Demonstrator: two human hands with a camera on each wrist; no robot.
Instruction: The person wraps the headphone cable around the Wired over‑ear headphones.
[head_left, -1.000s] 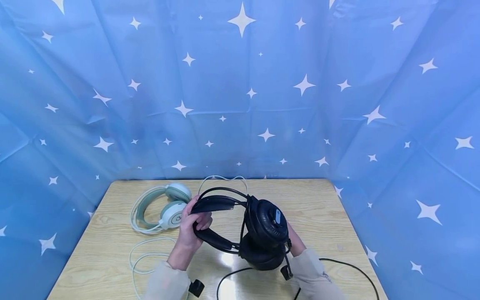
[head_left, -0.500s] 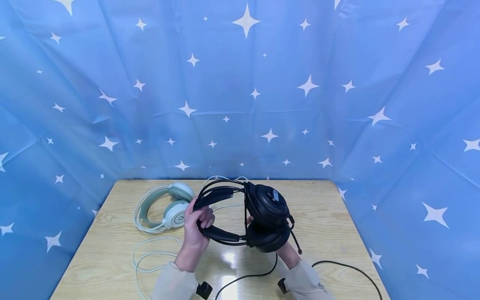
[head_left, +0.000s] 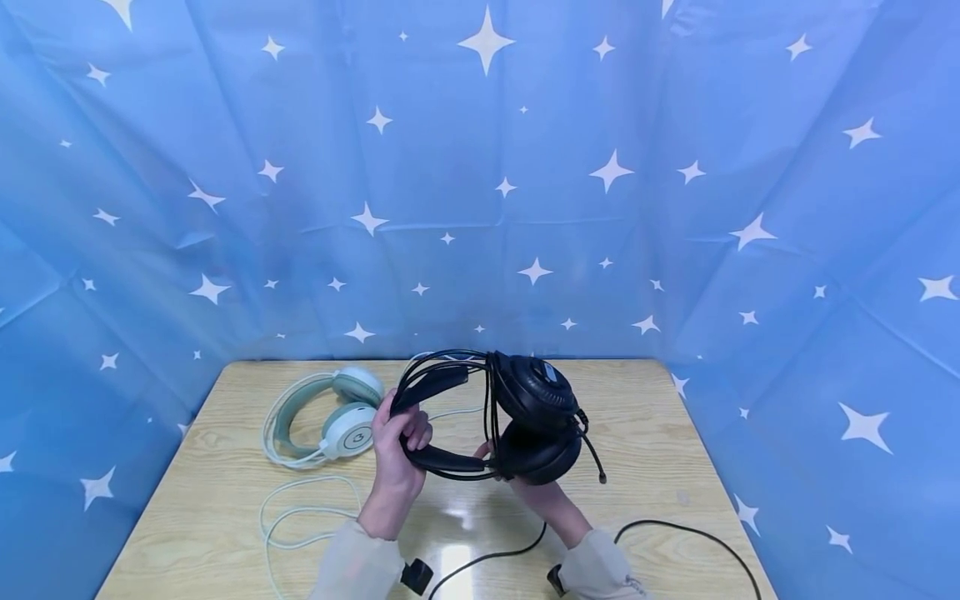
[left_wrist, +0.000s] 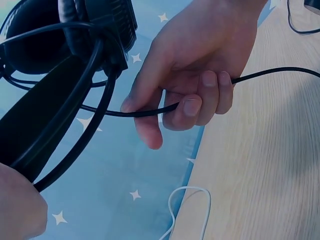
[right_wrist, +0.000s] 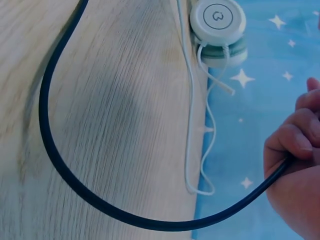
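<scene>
Black headphones (head_left: 534, 393) are held up over the table, headband to the left and ear cups to the right. My left hand (head_left: 399, 471) grips the headband; in the left wrist view its edge shows at lower left. Below the ear cups, my right hand (head_left: 542, 500) holds the headphones' black cable (left_wrist: 150, 113), its fingers curled round it and thumb and forefinger along it. Strands of cable (head_left: 491, 404) cross the frame beside the ear cups. A thin microphone boom (head_left: 592, 454) sticks out at the right. From my right hand (right_wrist: 295, 135) the cable sags in a wide curve.
White and green headphones (head_left: 348, 429) lie at the back left of the wooden table (head_left: 637, 433). Their pale cable (head_left: 288, 508) loops across the left side and behind the black pair. The black cable's slack (head_left: 690, 527) trails to the right. A blue star-patterned curtain (head_left: 480, 208) surrounds the table.
My right hand has come from behind the ear cups to beneath them and leftward, bringing the cable along. The black headphones have risen slightly in the view, with more cable strands beside the cups.
</scene>
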